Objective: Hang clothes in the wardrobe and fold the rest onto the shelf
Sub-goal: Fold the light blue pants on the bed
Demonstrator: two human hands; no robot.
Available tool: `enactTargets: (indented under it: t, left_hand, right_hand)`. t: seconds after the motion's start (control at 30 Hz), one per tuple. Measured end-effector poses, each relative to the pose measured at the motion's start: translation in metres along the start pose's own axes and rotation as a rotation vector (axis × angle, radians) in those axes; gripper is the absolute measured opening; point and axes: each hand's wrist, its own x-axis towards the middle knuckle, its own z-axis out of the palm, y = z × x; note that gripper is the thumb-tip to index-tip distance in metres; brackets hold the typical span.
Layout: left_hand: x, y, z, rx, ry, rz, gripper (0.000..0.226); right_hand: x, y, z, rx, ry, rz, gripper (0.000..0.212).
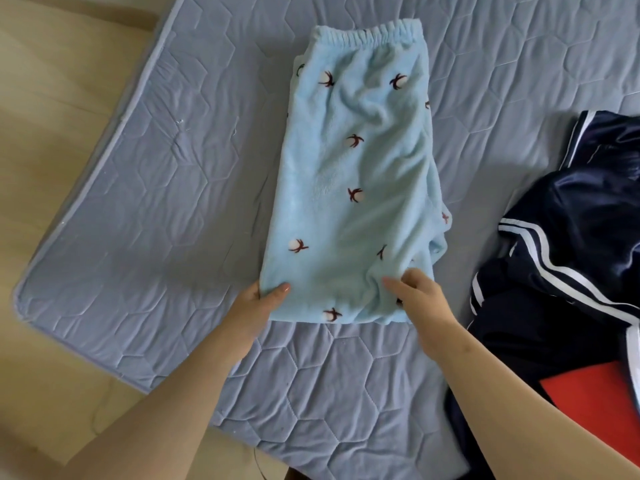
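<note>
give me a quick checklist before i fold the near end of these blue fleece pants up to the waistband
1. Near left corner of the pants gripped by the left hand: ok.
2. Near right edge pinched by the right hand: ok.
3. Fabric smooth: not ok, creases below the waistband, right edge bunched.
4. Clear of the navy garment: ok, they lie apart.
5. Flat mattress underneath: ok.
6. Lower layers aligned: cannot tell, hidden.

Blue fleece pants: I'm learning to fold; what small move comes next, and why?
Probably fold the near end of the pants up to the waistband: the left hand and right hand grip its corners, and they lie long on the mattress.
</note>
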Motion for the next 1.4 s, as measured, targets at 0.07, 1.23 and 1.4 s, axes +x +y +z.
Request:
enactTargets:
  t: [0.07,1.23,1.4]
  left_hand:
    - [-0.001,0.005,-0.004,-0.026,0.009,0.001,0.022]
    - [-0.01,0.008,-0.011,-0.175,0.134,-0.001,0.013]
    - [-0.006,-0.001,-0.005,-0.036,0.132,0.013,0.02]
  right_hand:
    - [0.0,-0.003,-0.008,0.095,0.081,-0.095,0.022]
    - [-0.01,0.054,-0.046,0.122,0.544,-0.055,0.013]
    - [0.007,0.035,-0.034,0.268,0.081,0.019,0.017]
